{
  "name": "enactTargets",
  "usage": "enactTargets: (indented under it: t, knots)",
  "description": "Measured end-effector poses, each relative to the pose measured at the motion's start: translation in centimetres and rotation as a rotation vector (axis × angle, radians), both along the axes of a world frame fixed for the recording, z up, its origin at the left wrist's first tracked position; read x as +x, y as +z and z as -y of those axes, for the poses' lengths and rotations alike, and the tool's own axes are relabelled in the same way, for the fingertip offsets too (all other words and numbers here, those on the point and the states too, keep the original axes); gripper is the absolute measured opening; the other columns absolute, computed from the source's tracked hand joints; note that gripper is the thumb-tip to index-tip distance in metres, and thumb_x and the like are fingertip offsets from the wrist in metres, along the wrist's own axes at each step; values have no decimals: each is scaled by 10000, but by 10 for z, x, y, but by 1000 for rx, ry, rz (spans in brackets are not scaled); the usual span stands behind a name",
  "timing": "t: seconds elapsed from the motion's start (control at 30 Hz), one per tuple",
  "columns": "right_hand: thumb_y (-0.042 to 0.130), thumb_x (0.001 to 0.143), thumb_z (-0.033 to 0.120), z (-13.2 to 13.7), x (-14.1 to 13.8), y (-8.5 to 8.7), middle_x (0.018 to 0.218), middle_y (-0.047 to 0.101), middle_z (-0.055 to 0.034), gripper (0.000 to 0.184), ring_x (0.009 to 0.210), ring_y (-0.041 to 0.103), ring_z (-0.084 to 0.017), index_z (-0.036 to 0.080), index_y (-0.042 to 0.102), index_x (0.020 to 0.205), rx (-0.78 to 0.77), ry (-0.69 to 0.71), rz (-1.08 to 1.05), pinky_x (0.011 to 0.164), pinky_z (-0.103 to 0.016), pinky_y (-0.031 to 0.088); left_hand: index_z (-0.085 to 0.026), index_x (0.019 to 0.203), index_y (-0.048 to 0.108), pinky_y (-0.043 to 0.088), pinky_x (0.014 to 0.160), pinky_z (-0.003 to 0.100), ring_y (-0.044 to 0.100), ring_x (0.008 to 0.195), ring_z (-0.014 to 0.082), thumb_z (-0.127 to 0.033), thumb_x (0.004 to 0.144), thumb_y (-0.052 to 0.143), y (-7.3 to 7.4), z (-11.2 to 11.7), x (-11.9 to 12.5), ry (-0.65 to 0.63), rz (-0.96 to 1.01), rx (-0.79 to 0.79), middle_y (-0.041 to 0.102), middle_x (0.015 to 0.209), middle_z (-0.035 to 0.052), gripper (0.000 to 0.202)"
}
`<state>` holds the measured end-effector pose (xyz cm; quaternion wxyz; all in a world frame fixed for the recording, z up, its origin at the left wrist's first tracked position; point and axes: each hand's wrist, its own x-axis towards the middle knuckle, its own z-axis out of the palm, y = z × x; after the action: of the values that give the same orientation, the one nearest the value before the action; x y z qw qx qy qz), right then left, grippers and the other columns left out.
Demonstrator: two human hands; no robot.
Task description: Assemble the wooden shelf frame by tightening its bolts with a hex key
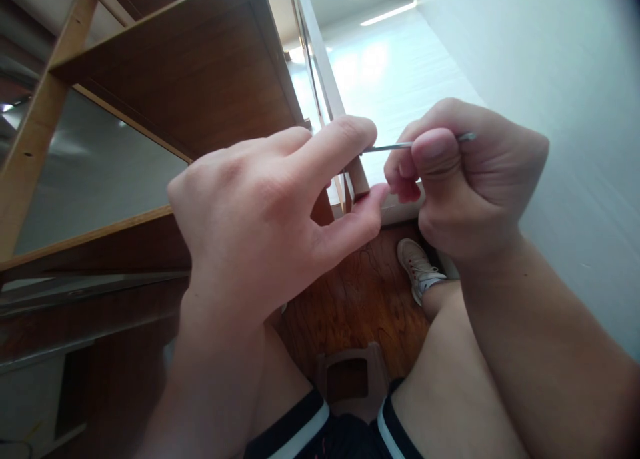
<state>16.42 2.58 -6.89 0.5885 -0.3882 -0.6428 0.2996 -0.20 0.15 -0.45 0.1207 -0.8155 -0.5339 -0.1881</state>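
My right hand [470,172] pinches a thin metal rod [387,147] between thumb and bent forefinger. One end of the rod sticks out past my thumb; the other reaches left to the forefinger of my left hand [265,199]. My left hand is curled around the end of a narrow wooden bar [359,177], its thumb below and forefinger above. The left hand hides most of the bar there, and I cannot tell whether the rod's tip enters it. The rod's exact kind is unclear.
A wooden furniture frame with a brown panel [200,72] and a glass or mirror pane [100,166] stands at left. A pale wall [550,66] rises at right. Below are a wood floor [355,299], a stool [350,359] between my legs, and my shoe [417,262].
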Motion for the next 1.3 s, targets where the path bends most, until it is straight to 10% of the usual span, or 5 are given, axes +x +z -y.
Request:
enactTargets:
  t: [0.3,0.67,1.3]
  knots:
    - [496,909,324,0,-7,3,664,539,-13,252,573,454,-118,216,598,705,95,-55,18,578,-297,361,-385,1086,642,413,650,292,613,728,165,-519,797,514,3,0,1,12,2,-24,676,785,-24,343]
    - [497,878,521,-6,-4,-5,424,383,27,515,388,357,-47,163,383,526,-176,243,-244,395,-211,231,-360,1078,651,411,662,259,600,710,135,-520,799,514,2,0,2,14,11,-20,679,785,-30,350]
    - [472,910,280,3,-6,6,697,534,-18,203,609,471,-139,240,609,764,102,-78,92,616,-319,375,-352,1070,656,418,657,275,607,717,154,-505,793,525,2,1,3,18,13,-13,674,770,-20,342]
